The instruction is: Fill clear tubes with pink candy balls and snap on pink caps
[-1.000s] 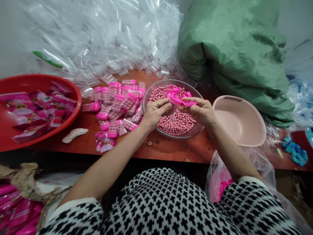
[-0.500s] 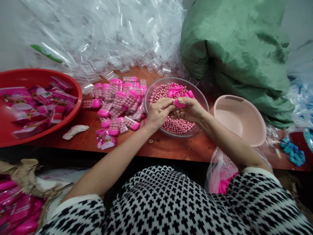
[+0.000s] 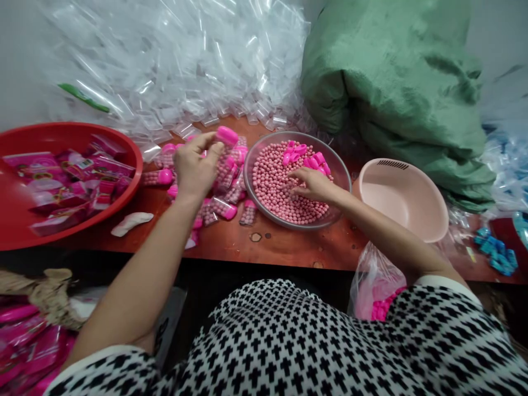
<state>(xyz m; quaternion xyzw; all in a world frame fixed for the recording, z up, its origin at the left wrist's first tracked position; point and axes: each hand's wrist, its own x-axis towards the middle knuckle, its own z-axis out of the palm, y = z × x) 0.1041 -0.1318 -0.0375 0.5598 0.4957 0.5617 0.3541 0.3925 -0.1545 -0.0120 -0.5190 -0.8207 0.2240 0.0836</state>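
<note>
Pink is nearly everywhere on my feed: the clear bowl in the middle of the wooden table is filled with small pink candy balls, and a cluster of loose pink caps lies on top of them at the far side. I see the right hand resting palm down inside that bowl, fingers curled loosely onto the balls; whether it has pinched anything I cannot tell. The left hand is raised over the pile of filled tubes just left of the bowl, and its thumb and fingertips are closed around one capped tube, pink cap uppermost, held clear of the heap. Those tubes lie on their sides, each packed with the same balls and topped with a pink cap. Further left, the red basin holds pink printed packets. To the right of the bowl stands a pale pink basin, tilted a little. Behind everything a heap of empty clear tubes rises against the wall, beside a green sack. At the table's near edge hangs a plastic bag with more pink pieces in it.
</note>
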